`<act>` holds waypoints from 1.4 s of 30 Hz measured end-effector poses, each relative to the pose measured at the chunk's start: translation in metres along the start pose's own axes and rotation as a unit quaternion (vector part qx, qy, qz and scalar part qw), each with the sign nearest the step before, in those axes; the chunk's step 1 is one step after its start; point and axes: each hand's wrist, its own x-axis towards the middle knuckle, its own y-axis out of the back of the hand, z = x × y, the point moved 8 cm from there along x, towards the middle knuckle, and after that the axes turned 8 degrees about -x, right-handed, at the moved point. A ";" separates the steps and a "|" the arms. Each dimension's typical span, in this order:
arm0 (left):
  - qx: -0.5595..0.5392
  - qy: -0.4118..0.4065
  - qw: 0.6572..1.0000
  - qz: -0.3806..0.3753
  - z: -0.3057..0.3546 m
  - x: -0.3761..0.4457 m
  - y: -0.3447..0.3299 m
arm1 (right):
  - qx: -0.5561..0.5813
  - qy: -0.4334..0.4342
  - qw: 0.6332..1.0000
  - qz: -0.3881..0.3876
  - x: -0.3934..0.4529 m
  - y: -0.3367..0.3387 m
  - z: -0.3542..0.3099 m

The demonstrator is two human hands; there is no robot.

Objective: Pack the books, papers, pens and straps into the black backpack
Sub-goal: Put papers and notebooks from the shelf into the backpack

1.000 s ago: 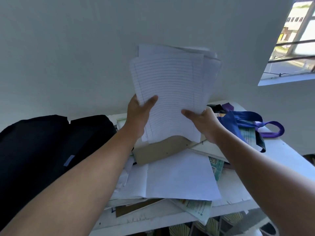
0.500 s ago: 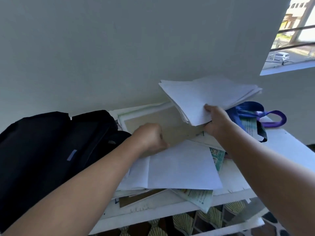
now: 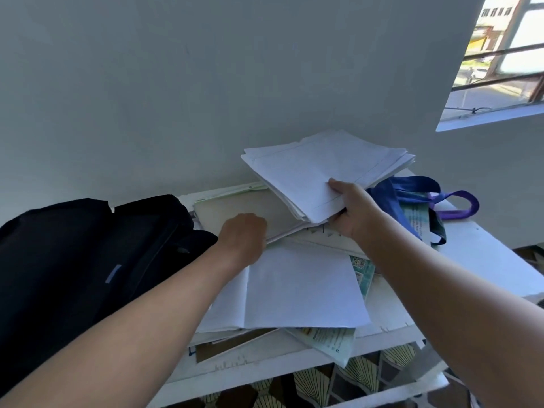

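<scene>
two hands apart: right hand [image 3: 354, 210] grips paper stack [image 3: 323, 169]; left hand [image 3: 244, 234] on beige folder [image 3: 250, 207], grip unclear.

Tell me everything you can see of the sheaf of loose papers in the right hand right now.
The sheaf of papers is a thick, slightly fanned stack of white sheets, some faintly ruled with margin lines. It is held nearly flat, raised above the table's paper pile, its far edge toward the wall. Only the right hand grips it, at its near corner, thumb on top and fingers beneath. The edges are uneven, not squared. Blue straps lie just behind it.
</scene>
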 end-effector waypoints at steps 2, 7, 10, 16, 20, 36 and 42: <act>-0.021 0.017 1.000 0.002 -0.003 0.000 -0.005 | -0.002 0.002 1.000 -0.008 0.000 0.000 0.001; 0.041 -0.041 0.998 -0.005 0.013 -0.002 -0.007 | -0.014 -0.007 0.999 -0.029 -0.006 -0.003 0.005; 0.068 -0.065 0.995 0.023 0.031 -0.004 0.004 | -0.003 -0.002 0.999 -0.035 -0.008 -0.008 0.005; -0.099 -0.036 0.994 0.014 0.075 0.004 0.029 | 0.027 0.017 0.997 -0.077 -0.010 -0.016 -0.012; -0.322 0.050 0.945 0.003 0.074 0.024 0.011 | 0.034 0.039 0.995 -0.087 -0.013 -0.015 -0.022; -0.772 0.200 0.587 0.139 -0.085 0.027 0.059 | -0.074 0.016 0.997 -0.026 -0.002 0.033 0.005; -0.759 0.154 0.619 0.130 -0.093 0.030 0.103 | -0.190 -0.014 0.979 -0.067 -0.001 0.037 0.012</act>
